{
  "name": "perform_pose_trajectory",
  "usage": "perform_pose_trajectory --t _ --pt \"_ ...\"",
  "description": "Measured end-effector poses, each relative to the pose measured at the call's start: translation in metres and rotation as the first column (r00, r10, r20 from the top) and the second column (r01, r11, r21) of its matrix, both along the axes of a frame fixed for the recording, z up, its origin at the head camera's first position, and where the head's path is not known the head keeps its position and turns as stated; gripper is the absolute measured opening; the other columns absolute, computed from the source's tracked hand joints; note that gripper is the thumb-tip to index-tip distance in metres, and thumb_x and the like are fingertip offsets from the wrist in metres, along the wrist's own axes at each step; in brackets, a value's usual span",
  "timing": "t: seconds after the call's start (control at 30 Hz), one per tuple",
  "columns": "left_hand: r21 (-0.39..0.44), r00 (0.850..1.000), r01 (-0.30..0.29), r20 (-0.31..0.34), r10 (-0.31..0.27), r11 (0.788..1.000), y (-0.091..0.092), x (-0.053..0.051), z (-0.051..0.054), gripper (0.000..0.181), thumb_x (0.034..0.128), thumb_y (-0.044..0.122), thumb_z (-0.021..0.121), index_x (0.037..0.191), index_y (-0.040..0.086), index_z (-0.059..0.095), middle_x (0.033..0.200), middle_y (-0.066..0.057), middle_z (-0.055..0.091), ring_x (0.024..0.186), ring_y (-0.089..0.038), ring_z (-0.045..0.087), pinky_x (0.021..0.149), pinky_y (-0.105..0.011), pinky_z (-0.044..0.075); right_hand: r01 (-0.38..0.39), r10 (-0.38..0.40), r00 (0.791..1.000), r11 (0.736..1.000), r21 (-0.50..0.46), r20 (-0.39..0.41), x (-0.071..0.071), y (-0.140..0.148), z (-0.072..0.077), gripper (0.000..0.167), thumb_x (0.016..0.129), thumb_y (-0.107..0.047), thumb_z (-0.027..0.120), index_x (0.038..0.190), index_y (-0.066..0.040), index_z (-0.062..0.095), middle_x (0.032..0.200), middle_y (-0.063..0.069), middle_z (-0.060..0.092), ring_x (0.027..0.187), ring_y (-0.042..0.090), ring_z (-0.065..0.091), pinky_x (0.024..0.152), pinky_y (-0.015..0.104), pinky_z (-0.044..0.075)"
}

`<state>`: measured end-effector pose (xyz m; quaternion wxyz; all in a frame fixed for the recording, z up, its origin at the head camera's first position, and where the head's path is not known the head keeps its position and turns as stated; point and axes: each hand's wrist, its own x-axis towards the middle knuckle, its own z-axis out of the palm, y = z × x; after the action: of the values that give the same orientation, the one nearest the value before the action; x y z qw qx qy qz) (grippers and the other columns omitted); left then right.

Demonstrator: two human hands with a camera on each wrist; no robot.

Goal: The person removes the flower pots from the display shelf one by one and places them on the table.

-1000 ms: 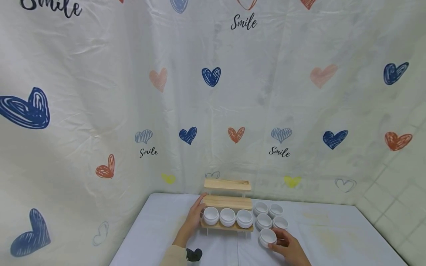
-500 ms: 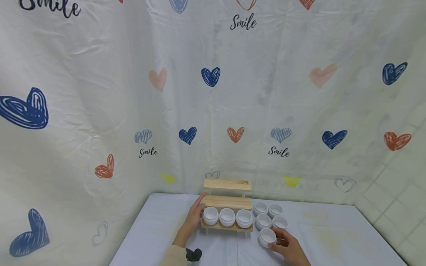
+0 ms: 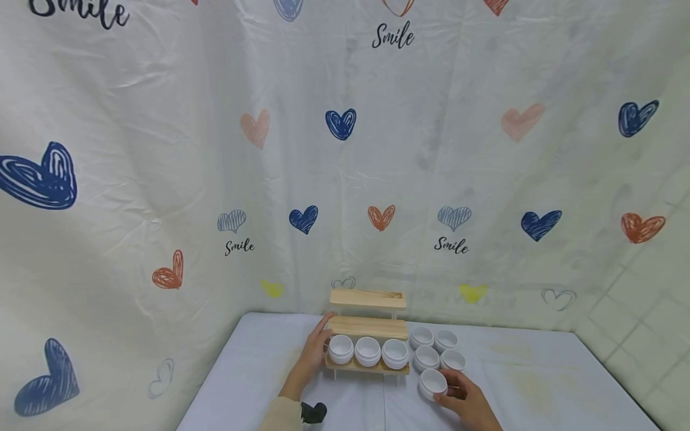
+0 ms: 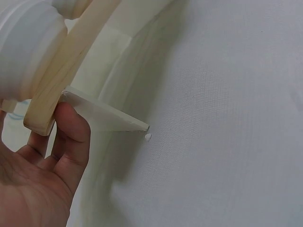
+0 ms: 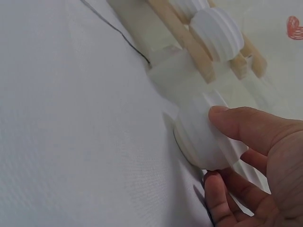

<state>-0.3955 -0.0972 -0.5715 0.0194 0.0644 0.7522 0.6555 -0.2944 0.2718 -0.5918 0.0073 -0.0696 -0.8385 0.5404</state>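
A wooden tiered rack [image 3: 369,327] stands near the back of the table, three white cups [image 3: 368,351] in a row on its lowest shelf. At the rack's left end my left hand [image 3: 311,358] grips the edge; in the left wrist view its fingers [image 4: 73,125] curl at the shelf's wooden end [image 4: 41,106]. Right of the rack, my right hand [image 3: 468,400] holds a white cup [image 3: 433,384] at its right side. The right wrist view shows thumb and fingers around that cup [image 5: 201,132], which is at the tabletop.
Several white cups [image 3: 427,358] stand grouped behind the held cup, right of the rack. A dark heart shape [image 3: 314,413] lies by the left sleeve [image 3: 283,415]. Behind the white-covered table [image 3: 528,383] hangs a pale curtain [image 3: 399,155] with printed hearts.
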Motion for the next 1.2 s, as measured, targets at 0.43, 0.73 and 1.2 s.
perform_pose_trajectory --t 0.43,0.73,1.2 --pt "0.011 1.0 0.002 0.002 -0.002 1.0 0.0 0.001 0.001 0.054 0.1038 0.034 0.046 0.157 0.031 0.04 0.098 -0.006 0.055 0.078 -0.017 0.047 0.051 -0.024 0.036 0.022 -0.022 1.0 1.0 0.019 0.011 0.003 -0.007 0.009 0.069 0.077 -0.019 0.089 0.135 0.001 0.058 0.13 0.02 0.065 0.102 0.021 0.066 0.087 0.039 0.056" --pt "-0.004 1.0 0.015 0.0 -0.015 1.0 -0.001 -0.002 -0.003 0.053 0.105 0.035 0.045 0.157 0.034 0.039 0.106 -0.009 0.056 0.088 -0.02 0.048 0.056 -0.024 0.038 0.056 -0.056 0.998 0.998 0.021 0.022 0.004 -0.005 0.018 0.066 0.082 -0.026 0.085 0.135 0.001 0.056 0.132 0.023 0.062 0.107 0.026 0.064 0.082 0.037 0.056" --pt "0.007 1.0 0.007 0.005 -0.007 1.0 0.0 -0.004 -0.004 0.052 0.1037 0.036 0.047 0.155 0.037 0.041 0.106 -0.009 0.055 0.087 -0.021 0.047 0.061 -0.028 0.038 0.076 -0.072 0.986 0.997 0.024 -0.149 0.008 -0.022 0.062 0.051 0.091 -0.025 0.078 0.133 -0.004 0.058 0.127 0.015 0.066 0.096 0.003 0.06 0.081 0.023 0.05"
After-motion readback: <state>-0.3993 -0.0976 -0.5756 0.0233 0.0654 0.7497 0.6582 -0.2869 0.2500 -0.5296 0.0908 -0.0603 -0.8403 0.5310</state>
